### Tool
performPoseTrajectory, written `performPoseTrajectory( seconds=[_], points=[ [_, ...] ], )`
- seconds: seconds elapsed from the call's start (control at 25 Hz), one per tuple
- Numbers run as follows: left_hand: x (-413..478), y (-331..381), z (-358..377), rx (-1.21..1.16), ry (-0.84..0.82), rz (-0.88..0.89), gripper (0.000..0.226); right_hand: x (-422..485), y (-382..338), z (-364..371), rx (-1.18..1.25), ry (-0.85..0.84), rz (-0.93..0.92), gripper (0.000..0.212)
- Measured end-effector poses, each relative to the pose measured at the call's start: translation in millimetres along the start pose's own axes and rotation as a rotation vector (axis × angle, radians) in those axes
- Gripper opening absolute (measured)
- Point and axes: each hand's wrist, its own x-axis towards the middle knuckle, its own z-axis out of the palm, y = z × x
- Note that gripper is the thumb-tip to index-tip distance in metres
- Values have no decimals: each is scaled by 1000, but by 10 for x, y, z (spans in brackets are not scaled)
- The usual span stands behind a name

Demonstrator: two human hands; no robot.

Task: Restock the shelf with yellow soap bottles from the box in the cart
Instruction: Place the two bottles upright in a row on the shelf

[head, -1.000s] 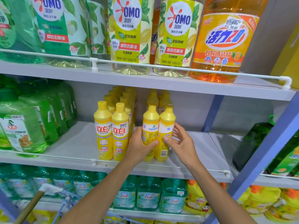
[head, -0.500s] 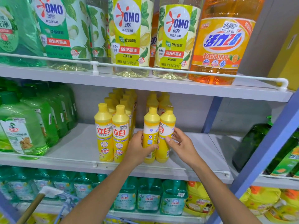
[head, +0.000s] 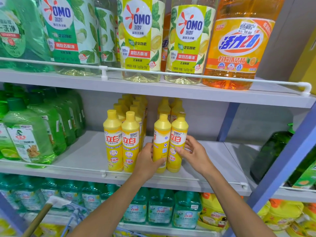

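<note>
Two rows of yellow soap bottles stand on the middle shelf (head: 89, 158). The left row's front pair (head: 121, 142) stands untouched, labels forward. At the front of the right row, my left hand (head: 147, 161) wraps the left front bottle (head: 161, 134), whose label is turned sideways. My right hand (head: 191, 153) grips the right front bottle (head: 178, 132) from the right, thumb on its label. Both bottles stand upright on the shelf. More yellow bottles line up behind them. The cart and its box are out of view.
Green soap bottles (head: 29, 139) fill the shelf's left part. A white guard rail (head: 102, 173) runs along its front edge. Big OMO bottles (head: 140, 38) and an orange bottle (head: 237, 43) stand on the shelf above. A blue upright (head: 287, 159) stands at right. A wooden handle (head: 35, 221) pokes up lower left.
The right front bottle has turned so its label faces forward. My hands stay on the two front bottles, and the view has shifted slightly.
</note>
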Motion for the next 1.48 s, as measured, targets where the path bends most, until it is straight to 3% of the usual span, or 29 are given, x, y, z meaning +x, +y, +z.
performPoseTrajectory(
  seconds=[0.16,0.32,0.56,0.8,1.04,1.28,1.48],
  points=[
    [84,-20,62,71,36,-38,70,-29,32,98,26,59,14,50],
    [21,53,77,-38,16,-50,63,-49,55,193,0,173,13,62],
    [-14,-10,68,90,-26,-32,57,-9,157,31,68,12,28,58],
    [116,-41,166,137,69,-88,81,-23,167,206,21,134,39,64],
    [56,-9,148,85,38,-80,65,-84,133,147,-52,73,75,58],
    [80,-91,165,162,54,-56,53,-121,287,356,-339,172,164,53],
    [226,-23,254,164,106,-112,53,15,304,449,-406,251,243,56]
  ],
)
